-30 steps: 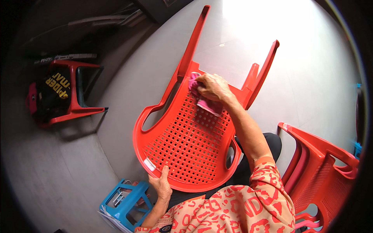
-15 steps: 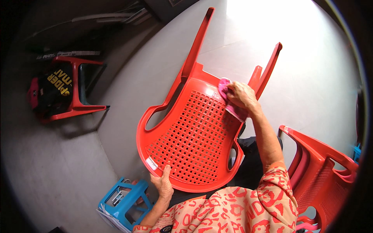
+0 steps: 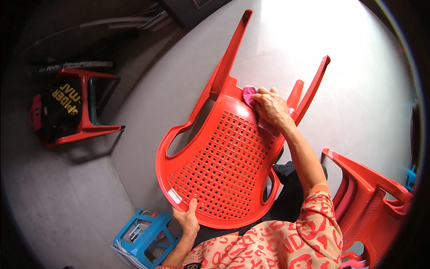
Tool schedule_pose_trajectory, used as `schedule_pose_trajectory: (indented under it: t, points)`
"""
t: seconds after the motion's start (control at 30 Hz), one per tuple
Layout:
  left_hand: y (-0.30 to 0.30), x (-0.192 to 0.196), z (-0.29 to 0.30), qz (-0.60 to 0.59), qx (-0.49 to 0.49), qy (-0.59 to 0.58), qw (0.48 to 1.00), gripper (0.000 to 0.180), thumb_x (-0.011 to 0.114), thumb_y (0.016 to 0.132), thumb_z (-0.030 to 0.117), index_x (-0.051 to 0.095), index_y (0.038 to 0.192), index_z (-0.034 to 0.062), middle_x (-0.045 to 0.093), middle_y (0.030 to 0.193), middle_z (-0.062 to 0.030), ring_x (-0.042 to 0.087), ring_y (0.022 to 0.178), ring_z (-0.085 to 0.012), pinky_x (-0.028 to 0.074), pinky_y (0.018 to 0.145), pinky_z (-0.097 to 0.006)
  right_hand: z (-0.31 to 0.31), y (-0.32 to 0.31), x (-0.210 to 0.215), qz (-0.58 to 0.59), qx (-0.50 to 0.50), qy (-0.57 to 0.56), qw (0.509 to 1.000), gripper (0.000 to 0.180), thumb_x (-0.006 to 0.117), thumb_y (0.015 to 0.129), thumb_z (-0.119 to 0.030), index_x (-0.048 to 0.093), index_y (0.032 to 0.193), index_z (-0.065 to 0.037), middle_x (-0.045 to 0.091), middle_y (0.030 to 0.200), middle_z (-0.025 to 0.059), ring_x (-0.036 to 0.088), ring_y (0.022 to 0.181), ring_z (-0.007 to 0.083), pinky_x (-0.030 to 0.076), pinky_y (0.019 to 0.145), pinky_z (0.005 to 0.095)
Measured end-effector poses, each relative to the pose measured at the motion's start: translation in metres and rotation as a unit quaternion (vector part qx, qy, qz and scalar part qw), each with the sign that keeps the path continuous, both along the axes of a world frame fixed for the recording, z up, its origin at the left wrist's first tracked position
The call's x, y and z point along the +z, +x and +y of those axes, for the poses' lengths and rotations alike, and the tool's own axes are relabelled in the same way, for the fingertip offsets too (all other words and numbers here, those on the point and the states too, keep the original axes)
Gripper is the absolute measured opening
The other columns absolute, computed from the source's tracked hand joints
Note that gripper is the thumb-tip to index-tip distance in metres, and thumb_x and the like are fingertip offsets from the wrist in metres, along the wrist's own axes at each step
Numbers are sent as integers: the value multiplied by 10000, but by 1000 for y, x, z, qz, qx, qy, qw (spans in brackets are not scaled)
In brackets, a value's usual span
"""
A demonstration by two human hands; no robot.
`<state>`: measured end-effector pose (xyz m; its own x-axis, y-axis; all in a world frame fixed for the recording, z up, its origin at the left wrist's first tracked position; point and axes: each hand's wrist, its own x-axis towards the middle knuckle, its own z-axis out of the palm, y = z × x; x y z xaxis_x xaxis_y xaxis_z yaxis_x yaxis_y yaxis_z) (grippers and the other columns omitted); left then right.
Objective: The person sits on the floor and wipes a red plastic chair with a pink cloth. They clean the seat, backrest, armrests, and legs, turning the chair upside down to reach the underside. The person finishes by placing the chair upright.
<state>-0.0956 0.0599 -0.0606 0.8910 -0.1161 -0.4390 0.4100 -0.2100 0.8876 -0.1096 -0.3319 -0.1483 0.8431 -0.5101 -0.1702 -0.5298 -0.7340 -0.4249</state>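
Note:
A red plastic armchair lies tilted across my lap, its perforated back facing up and its legs pointing away. My left hand grips the rounded top edge of the backrest, thumb on the upper face beside a small white label. At the far end of the perforated panel, my right hand presses a pink cloth against the smooth red plastic. Part of the cloth also shows under the palm; the fingertips are partly hidden in it.
At the right stand several stacked red chairs. A blue plastic stool with small items is at the lower left. Farther left, a red stool-like seat carries a black and pink bag. Grey floor lies around.
My right hand has slid left and slightly away with the pink cloth, toward the middle of the chair's far edge. The chair has shifted slightly; my left hand keeps its hold.

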Motion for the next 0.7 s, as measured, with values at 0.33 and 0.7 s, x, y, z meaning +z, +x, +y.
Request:
schedule_pose_trajectory:
  t: [0.33,0.7]
  points:
    - [-1,0,1,4,12,7,1000,531,711,815,11,439,1269,-34,581,1150,-111,582,987,-154,481,903,-311,1,61,-4,-50,182,-95,977,218,562,790,-127,717,942,-152,545,1279,-43,511,1085,242,541,784,337]
    - [-2,-2,1,3,16,4,1000,509,684,831,7,441,1276,-37,574,1174,-111,574,1011,-159,470,921,-314,-11,26,-8,40,221,-78,971,196,568,796,-116,697,941,-141,592,1078,3,542,1007,268,534,778,336]
